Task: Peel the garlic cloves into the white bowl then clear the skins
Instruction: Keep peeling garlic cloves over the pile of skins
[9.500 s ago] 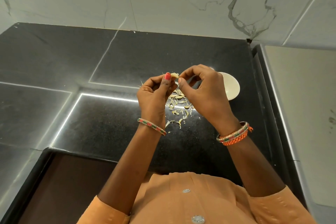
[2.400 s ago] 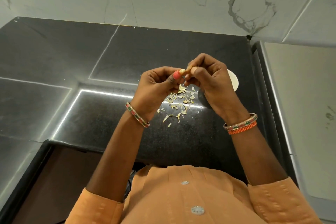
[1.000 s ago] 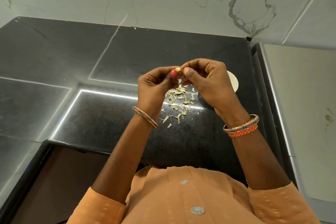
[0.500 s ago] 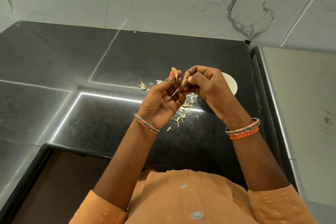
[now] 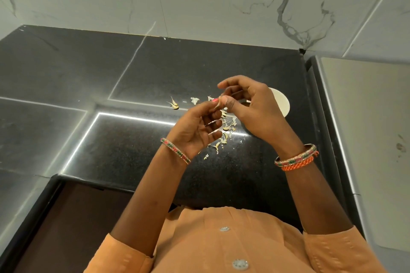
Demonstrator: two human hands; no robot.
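Note:
My left hand [image 5: 195, 127] is raised above the black counter [image 5: 124, 150], palm turned up. Its thumb and fingertip pinch a thin pale garlic skin [image 5: 217, 104]. My right hand [image 5: 253, 109] meets it from the right, fingers curled, its thumb tip against the same skin. Whether a clove lies inside that hand is hidden. The white bowl [image 5: 282, 103] stands behind my right hand, mostly covered by it. A pile of loose skins [image 5: 227, 127] lies on the counter under my hands. One unpeeled clove [image 5: 174, 104] lies to the left of them.
A few more skin scraps [image 5: 194, 100] lie beside the unpeeled clove. The marble wall [image 5: 221, 2] rises behind the counter. A raised pale surface [image 5: 366, 128] borders the counter on the right. The counter's front edge drops to a dark recess [image 5: 73, 217] at lower left.
Over the last second my left hand turned palm up and dropped slightly, uncovering the unpeeled clove and scraps on the counter. My right index finger has lifted away from its thumb.

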